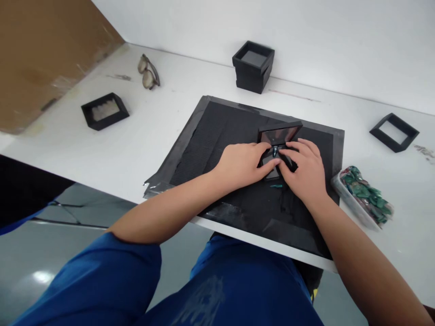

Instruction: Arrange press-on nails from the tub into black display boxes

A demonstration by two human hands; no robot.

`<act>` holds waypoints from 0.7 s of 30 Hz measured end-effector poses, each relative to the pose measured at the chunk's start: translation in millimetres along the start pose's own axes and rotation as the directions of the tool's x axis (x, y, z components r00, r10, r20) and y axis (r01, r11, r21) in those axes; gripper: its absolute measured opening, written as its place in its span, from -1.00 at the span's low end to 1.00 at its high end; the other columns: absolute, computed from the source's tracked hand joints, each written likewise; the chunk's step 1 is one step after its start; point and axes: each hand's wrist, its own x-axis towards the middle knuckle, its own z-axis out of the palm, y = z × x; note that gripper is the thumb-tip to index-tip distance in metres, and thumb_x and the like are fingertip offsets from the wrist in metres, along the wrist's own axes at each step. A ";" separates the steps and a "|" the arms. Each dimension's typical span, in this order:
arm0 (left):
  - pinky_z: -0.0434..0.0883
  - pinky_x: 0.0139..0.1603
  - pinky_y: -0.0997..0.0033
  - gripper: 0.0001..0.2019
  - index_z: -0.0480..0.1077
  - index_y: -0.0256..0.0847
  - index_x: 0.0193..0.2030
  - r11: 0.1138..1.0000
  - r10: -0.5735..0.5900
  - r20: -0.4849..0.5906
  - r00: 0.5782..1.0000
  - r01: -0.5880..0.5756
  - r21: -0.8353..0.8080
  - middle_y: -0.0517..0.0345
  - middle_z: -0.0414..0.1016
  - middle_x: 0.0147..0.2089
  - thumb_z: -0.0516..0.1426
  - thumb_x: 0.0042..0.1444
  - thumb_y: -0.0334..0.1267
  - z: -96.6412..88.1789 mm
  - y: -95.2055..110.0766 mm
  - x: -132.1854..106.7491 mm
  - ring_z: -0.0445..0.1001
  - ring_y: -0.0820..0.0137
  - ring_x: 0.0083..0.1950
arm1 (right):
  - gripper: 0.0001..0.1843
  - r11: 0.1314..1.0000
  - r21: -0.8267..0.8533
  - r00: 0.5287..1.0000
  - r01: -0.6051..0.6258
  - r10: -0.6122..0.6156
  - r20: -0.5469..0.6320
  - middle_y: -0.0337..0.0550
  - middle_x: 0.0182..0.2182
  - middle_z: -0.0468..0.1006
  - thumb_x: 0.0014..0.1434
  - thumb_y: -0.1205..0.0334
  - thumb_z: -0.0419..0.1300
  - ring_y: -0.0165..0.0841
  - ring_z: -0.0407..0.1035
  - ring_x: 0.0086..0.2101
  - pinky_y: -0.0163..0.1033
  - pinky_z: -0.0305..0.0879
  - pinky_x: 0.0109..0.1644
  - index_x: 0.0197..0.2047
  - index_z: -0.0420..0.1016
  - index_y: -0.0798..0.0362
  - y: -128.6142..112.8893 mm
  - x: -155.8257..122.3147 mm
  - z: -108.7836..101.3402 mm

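A small black case (279, 135) stands on the dark mat with its lid tilted up, a reflective panel inside it. My left hand (243, 162) grips the case from the left, thumb across the front and index finger near the hinge. From the right, my right hand (306, 166) closes around the same case, fingertips by the lid's base and thumb meeting the left thumb. Between the fingertips lies a shiny blue-green piece (275, 151); which finger presses it I cannot tell. A thin teal sliver (276, 185) rests on the mat just in front of the case.
The black mat (217, 136) is taped along its edges to the white table (176, 81). Right of it sits a clear tub (351, 203) of green pieces. Black frames (394, 132) lie around, with stacked black boxes (253, 68) behind. Glasses (148, 72) lie back left, near a brown board (50, 59).
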 end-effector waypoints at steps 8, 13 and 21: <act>0.13 -0.40 0.38 -0.71 0.61 -0.02 -0.16 0.998 -0.020 0.119 0.993 0.013 0.063 0.24 0.67 -0.29 0.19 0.22 0.09 -5.1 -2.0 1.7 0.61 0.25 -0.19 | -0.68 0.998 -0.045 0.993 0.036 -0.031 0.111 0.00 0.14 0.52 0.35 0.21 0.13 -0.03 0.30 0.12 0.14 0.33 0.18 0.03 0.67 -0.05 -7.1 -3.3 -2.1; 0.12 -0.38 0.39 -0.74 0.63 0.04 -0.19 0.998 -0.063 0.062 0.996 0.061 0.035 0.27 0.67 -0.28 0.19 0.23 0.10 -7.3 -7.5 4.9 0.61 0.27 -0.19 | -0.69 0.999 -0.015 0.988 0.043 -0.040 0.147 -0.01 0.18 0.51 0.36 0.18 0.14 -0.03 0.34 0.11 0.15 0.36 0.13 0.04 0.65 -0.06 -5.9 -3.1 -1.7; 0.11 -0.35 0.44 -0.54 0.55 0.01 -0.09 0.994 -0.081 0.175 0.981 0.093 -0.064 0.30 0.63 -0.24 0.31 0.01 0.26 -15.6 -15.0 8.3 0.54 0.35 -0.22 | -0.60 0.993 -0.044 0.971 0.111 -0.099 0.218 -0.18 -0.44 0.55 0.25 -0.09 0.28 -0.31 0.39 -0.37 -0.18 0.25 -0.28 -0.47 0.48 0.02 -15.3 5.7 -56.3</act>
